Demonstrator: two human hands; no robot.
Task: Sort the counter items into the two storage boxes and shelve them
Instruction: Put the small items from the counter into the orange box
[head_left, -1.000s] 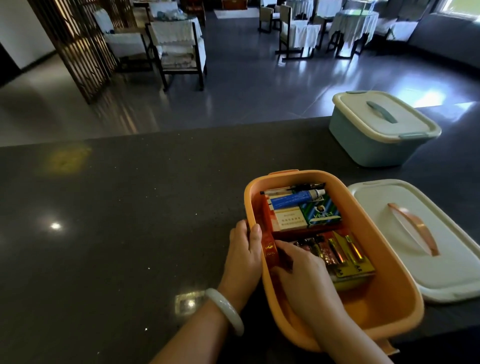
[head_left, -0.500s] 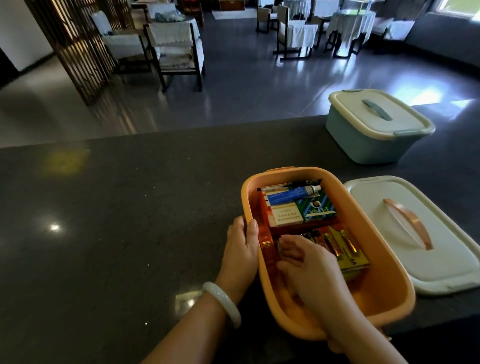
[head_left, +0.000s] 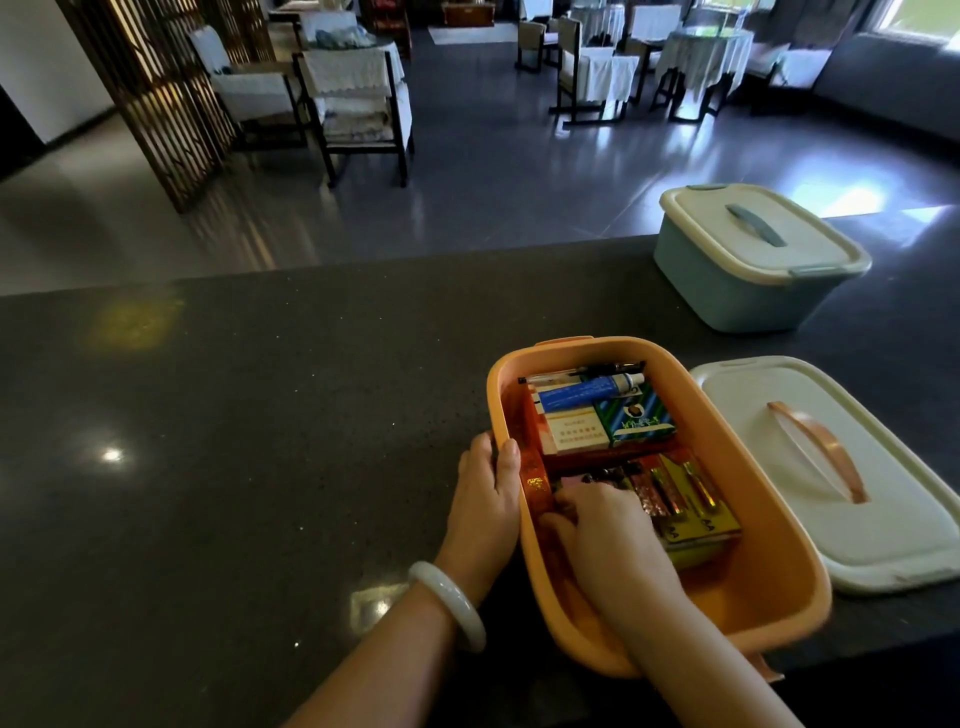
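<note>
An open orange storage box (head_left: 769, 587) stands on the dark counter (head_left: 234, 467) in front of me. Inside lie a blue tube (head_left: 587, 391), small card packs (head_left: 576, 434), a green pack (head_left: 641, 418) and a yellow battery pack (head_left: 696, 512). My left hand (head_left: 485, 499) grips the box's left rim, thumb inside. My right hand (head_left: 608, 545) is down in the box, fingers curled among the items at the left wall; what they hold is hidden. The box's white lid (head_left: 841, 519) with an orange handle lies to the right. A blue box (head_left: 748, 296) with its lid on sits behind.
The counter's far edge runs across the middle of the view; beyond it is a tiled floor with chairs (head_left: 358, 98) and covered tables (head_left: 701, 57). A wooden lattice screen (head_left: 156, 98) stands at the far left.
My right hand has pushed further left and deeper into the orange box, toward the red item at the left wall. My left hand keeps its grip on the rim.
</note>
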